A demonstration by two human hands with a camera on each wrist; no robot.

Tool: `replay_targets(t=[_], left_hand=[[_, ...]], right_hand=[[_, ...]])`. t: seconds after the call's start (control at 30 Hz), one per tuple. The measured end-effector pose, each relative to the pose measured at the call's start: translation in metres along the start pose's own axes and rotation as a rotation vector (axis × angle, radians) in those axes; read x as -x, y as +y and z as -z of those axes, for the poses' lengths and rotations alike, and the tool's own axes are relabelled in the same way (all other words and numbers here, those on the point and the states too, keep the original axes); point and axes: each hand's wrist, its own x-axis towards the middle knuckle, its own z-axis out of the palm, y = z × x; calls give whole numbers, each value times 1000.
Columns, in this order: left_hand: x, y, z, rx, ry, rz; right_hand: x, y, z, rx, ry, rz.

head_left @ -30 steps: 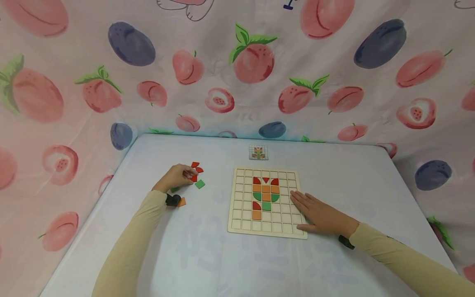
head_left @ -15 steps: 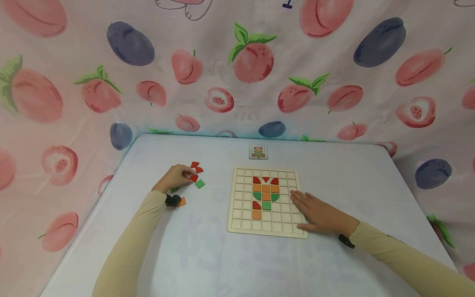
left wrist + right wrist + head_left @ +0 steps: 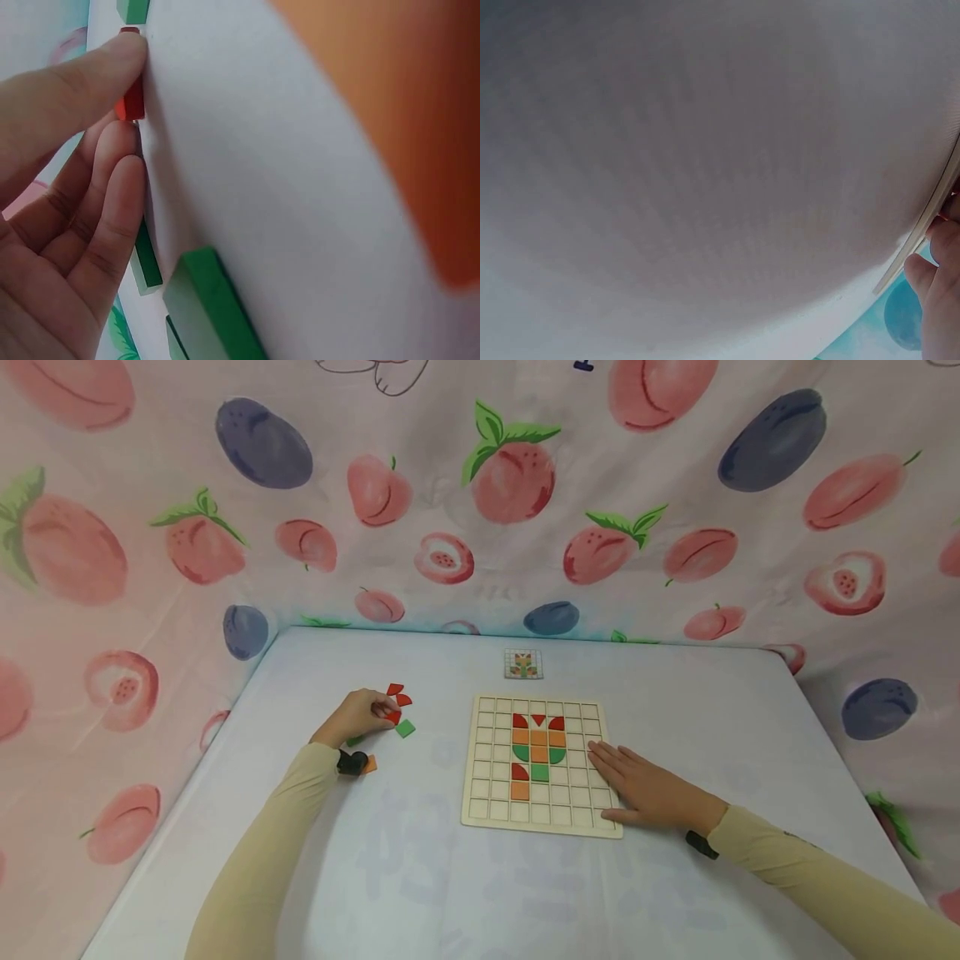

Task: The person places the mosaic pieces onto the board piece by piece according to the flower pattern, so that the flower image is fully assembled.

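Observation:
At the left of the table, my left hand pinches a small red tile between thumb and fingertips, low over the cloth. Just right of it lies a green square tile, and beyond are two red quarter-round tiles. My right hand rests with straight fingers on the right edge of a wooden grid board. Red, orange and green tiles form a figure in the board's cells, with an orange square lowest. Only fingers of the right hand show in the right wrist view.
A small pattern card lies behind the board. Near the left wrist sits an orange tile, and a green tile is partly hidden under the hand. A fruit-print cloth hangs behind the table.
The left hand's fingers have shifted slightly at the red tile. The right hand and the tiles on the board have not moved; the head view has tipped a little.

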Motion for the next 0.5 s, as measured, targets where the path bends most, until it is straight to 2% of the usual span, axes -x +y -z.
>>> replay_targets(t=[0.33,0.5], left_hand=[[0,4,-2,4,28,33],[-1,10,-4,2,21,29]], right_hand=[[0,0,0,16,5,10],[-1,-1,2,-8,-10,-5]])
